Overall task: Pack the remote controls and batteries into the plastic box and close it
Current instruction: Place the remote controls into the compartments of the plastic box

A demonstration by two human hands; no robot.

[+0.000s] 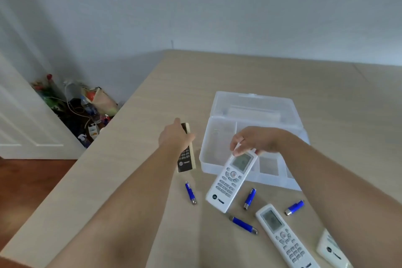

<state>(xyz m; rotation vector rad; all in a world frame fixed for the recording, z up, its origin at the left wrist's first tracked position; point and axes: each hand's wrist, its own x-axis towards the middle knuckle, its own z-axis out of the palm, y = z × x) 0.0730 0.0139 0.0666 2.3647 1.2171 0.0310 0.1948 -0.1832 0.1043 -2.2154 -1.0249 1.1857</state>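
Note:
A clear plastic box [208, 165] with divided compartments stands open on the table, its lid [256, 104] folded back behind it. My right hand [256, 140] grips the top end of a white remote [230, 183], held tilted over the box's front left corner. To the left of the box, my left hand [175, 137] closes over a black and beige remote [186, 160] lying there. A second white remote [285, 237] and part of a third [330, 250] lie at the lower right. Several blue batteries [190, 192] [249, 198] [294, 207] [243, 225] are scattered in front of the box.
The wooden table [130, 159] runs back to a grey wall. Its left edge drops to a wooden floor. A pile of clutter [82, 111] with cables and bottles sits in the corner beside a white door [21, 115].

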